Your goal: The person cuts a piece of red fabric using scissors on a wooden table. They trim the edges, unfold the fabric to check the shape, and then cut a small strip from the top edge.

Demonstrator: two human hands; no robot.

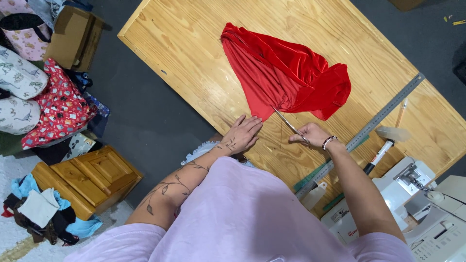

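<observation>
Red cloth (286, 77) lies mid-surface; our left hand (245, 133) presses flat, fingers spread, beside it, while our right hand (310, 136) grips scissors (290, 125). Slippery folds may shift and skew the cut.

We spot a brown cardboard box (73, 36) at the upper left of the frame, flaps open, on the dark floor. Lower right, a small white label (341, 215) with dark print sits on the white sewing machine (417, 208).
</observation>
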